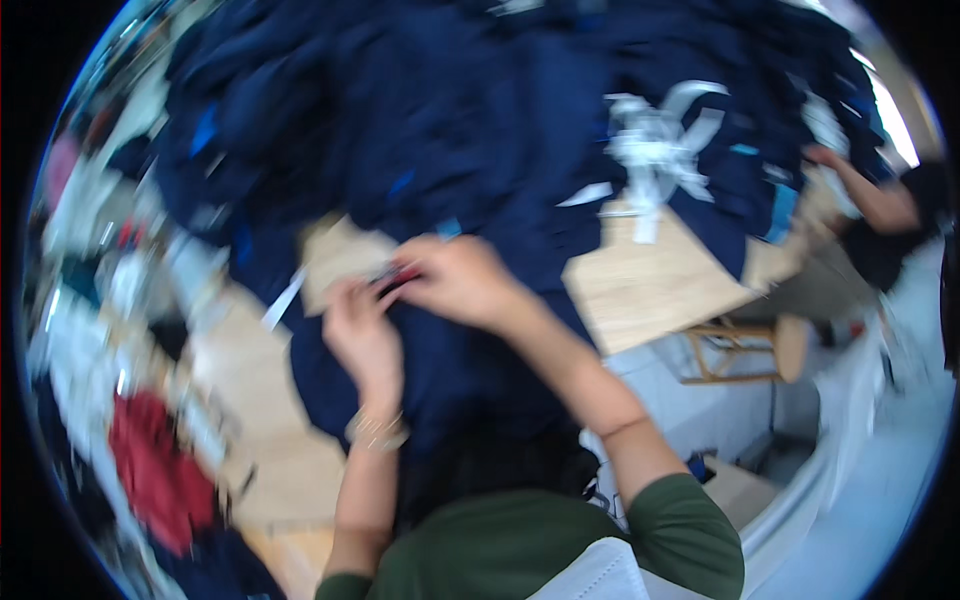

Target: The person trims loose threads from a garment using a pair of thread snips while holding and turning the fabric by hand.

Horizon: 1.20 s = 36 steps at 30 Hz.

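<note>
My right hand (455, 280) is closed around a small red and dark tool with a greyish tip (405, 275); motion blur hides its exact kind. Close against it, my left hand (365, 340) has its fingers drawn together in a pinch. Whatever lies between those fingertips is too blurred to make out. Both hands are over a navy blue garment (450, 365), which hangs across the near table edge toward my body. Beyond them, a large heap of navy garments (450, 110) covers the far part of the table.
A bunch of white strips (655, 145) lies on the cloth at right. Pale wooden tabletop (640, 290) shows between the garments. Red cloth (165, 470) lies at lower left. A wooden stool (790, 350) stands at right, below another person's arm (870, 195).
</note>
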Available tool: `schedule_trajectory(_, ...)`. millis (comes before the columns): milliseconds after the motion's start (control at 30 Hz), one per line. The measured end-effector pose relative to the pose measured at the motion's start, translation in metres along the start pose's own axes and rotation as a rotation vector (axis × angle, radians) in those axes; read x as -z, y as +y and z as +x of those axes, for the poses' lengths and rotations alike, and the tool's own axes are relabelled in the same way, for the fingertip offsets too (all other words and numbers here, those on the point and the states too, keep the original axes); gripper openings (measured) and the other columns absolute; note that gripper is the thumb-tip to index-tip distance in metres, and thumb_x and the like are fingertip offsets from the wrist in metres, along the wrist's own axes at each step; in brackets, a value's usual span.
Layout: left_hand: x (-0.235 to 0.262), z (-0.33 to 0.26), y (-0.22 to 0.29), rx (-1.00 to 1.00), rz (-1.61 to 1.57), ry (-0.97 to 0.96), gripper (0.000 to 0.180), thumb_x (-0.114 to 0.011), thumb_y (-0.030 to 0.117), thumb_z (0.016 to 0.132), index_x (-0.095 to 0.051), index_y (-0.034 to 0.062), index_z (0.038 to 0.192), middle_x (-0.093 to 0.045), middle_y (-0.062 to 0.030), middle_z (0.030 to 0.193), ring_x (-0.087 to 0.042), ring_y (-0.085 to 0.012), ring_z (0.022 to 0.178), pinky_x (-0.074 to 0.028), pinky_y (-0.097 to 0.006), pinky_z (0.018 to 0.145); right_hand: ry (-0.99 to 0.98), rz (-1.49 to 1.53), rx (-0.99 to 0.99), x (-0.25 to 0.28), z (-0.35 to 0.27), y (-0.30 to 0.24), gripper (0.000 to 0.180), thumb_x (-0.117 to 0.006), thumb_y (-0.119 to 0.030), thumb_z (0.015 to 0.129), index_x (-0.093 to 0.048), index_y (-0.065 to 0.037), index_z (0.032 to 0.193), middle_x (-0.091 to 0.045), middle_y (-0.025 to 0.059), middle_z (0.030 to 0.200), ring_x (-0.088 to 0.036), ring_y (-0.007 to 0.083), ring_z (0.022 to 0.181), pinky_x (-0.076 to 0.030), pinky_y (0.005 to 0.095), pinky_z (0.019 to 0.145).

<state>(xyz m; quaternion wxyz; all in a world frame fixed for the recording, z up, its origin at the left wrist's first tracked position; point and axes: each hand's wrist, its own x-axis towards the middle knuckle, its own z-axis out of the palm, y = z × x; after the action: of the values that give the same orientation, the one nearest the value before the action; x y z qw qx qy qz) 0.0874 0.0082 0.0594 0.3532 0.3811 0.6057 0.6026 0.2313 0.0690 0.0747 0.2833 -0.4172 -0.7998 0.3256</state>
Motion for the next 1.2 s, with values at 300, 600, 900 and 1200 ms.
schedule_trajectory(300, 0.0, 0.012, -0.026, 0.096, -0.115, -0.047, 0.009, -0.046, -0.003, 0.098, -0.053, 0.0007, 0.098, -0.057, -0.0048, 0.092, -0.06, -0.0105, 0.082, -0.058, -0.023, 0.066, 0.164, -0.076, 0.145, -0.018, -0.008, 0.012, 0.013, -0.067, -0.009, 0.079, -0.065, -0.009, 0.092, -0.064, 0.0077, 0.086, -0.066, 0.0316, 0.081, -0.053, 0.0421, 0.065)
schedule_trajectory(600, -0.001, 0.008, -0.014, 0.118, -0.124, -0.124, 0.005, -0.05, 0.0, 0.099, -0.054, 0.0006, 0.097, -0.06, -0.0051, 0.091, -0.063, -0.0111, 0.082, -0.06, -0.026, 0.067, 0.176, -0.038, 0.204, -0.01, -0.006, 0.019, 0.016, -0.065, -0.001, 0.074, -0.064, -0.005, 0.09, -0.062, 0.0072, 0.085, -0.065, 0.0317, 0.082, -0.051, 0.0412, 0.066)
schedule_trajectory(900, 0.002, 0.01, 0.0, 0.045, -0.017, -0.139, 0.007, -0.051, 0.007, 0.101, -0.055, 0.0019, 0.097, -0.063, -0.0059, 0.09, -0.064, -0.0116, 0.084, -0.06, -0.027, 0.065, 0.328, 0.162, -0.04, -0.01, -0.014, 0.024, 0.017, -0.061, -0.008, 0.087, -0.055, -0.001, 0.101, -0.064, 0.0176, 0.096, -0.062, 0.0412, 0.091, -0.05, 0.0462, 0.075)
schedule_trajectory(1200, 0.0, 0.0, -0.004, -0.07, -0.103, -0.03, 0.01, -0.045, 0.0, 0.1, -0.053, -0.0054, 0.097, -0.058, -0.01, 0.092, -0.066, -0.0172, 0.089, -0.063, -0.034, 0.073, 0.45, 0.309, -0.218, 0.01, -0.026, 0.013, 0.026, -0.062, -0.025, 0.095, -0.053, -0.001, 0.093, -0.065, 0.0197, 0.08, -0.067, 0.0374, 0.077, -0.049, 0.0414, 0.064)
